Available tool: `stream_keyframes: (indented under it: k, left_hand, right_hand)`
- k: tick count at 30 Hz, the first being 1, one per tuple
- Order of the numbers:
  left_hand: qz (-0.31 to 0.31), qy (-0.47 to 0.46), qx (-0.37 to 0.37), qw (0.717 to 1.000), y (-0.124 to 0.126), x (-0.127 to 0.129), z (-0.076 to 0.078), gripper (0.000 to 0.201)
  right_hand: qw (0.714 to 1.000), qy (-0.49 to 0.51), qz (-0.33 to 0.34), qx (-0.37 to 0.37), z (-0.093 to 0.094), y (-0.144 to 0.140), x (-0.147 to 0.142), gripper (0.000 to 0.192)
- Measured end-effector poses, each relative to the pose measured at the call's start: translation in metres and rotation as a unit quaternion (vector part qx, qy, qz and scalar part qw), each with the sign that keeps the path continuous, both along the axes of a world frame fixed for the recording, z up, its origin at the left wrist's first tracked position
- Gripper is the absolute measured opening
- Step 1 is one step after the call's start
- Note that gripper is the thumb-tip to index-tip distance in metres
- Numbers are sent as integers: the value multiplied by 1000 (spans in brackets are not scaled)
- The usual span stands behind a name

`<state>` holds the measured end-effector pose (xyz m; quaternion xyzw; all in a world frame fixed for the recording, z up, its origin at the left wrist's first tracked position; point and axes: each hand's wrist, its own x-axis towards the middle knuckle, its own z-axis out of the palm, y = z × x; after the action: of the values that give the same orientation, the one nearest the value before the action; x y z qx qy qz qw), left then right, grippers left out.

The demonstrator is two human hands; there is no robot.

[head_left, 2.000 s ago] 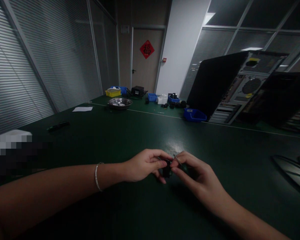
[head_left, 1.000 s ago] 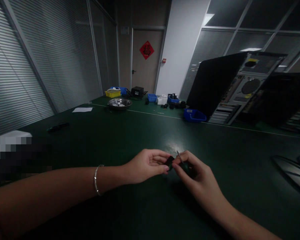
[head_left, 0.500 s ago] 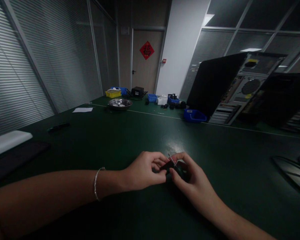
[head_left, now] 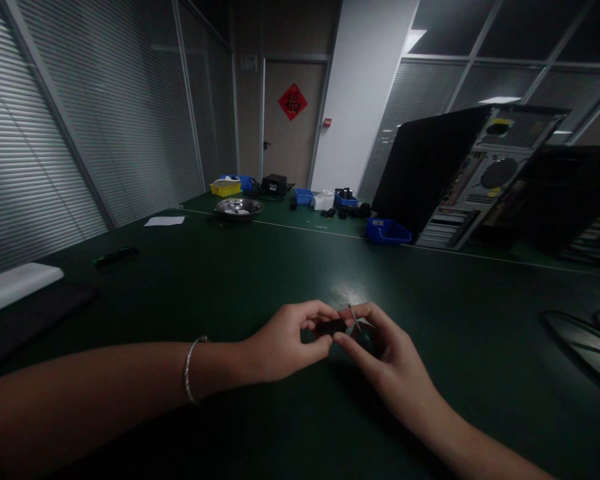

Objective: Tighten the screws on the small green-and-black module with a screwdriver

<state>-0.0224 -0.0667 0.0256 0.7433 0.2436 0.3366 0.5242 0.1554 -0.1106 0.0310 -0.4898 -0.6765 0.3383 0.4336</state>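
Note:
Above the near part of the green table, my left hand (head_left: 290,343) pinches a small dark block-like piece (head_left: 333,327) between thumb and fingers. Its exact kind is too dark to tell. Close against it, my right hand (head_left: 390,350) has thumb and forefinger at the piece's right end. Within those same fingers lies what looks like a small screwdriver (head_left: 355,319), its thin metal shaft slanting up and to the left. The handle is mostly hidden in the palm. A silver bracelet circles my left wrist.
A metal bowl (head_left: 239,209), a yellow bin (head_left: 225,189) and a blue bin (head_left: 389,231) stand farther back. At right, a computer tower (head_left: 440,173) stands tilted in view, with black cables (head_left: 580,347) nearer. A white object (head_left: 17,287) and a dark flat slab (head_left: 35,323) lie left.
The dark piece has turned to lie more level between my hands. The metal shaft has shifted slightly right, and my right fingertips have closed in on the piece's end.

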Motion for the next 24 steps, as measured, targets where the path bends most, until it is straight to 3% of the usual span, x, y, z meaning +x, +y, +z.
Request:
stream_keyframes:
  k: [2,7,12,17,24]
  left_hand:
    - [-18,-34,-28,999,3,-1,0,30]
    - [17,-59,-71,996,16,-4,-4,24]
    - [34,-45,-64,996,23,-6,-4,23]
    - [9,-81,-130,988,21,-4,-3,27]
    - [43,-73,-77,993,25,-5,-7,23]
  right_hand:
    - [1000,4,-2,-3,0,2,3,20]
    - [1000,14,-2,-18,-2,0,10,25]
    - [996,-81,19,19,-3,2,16,17]
    - [986,-153,24,66,-3,6,18,18]
    - [981,-173,35,84,0,5,19,23]
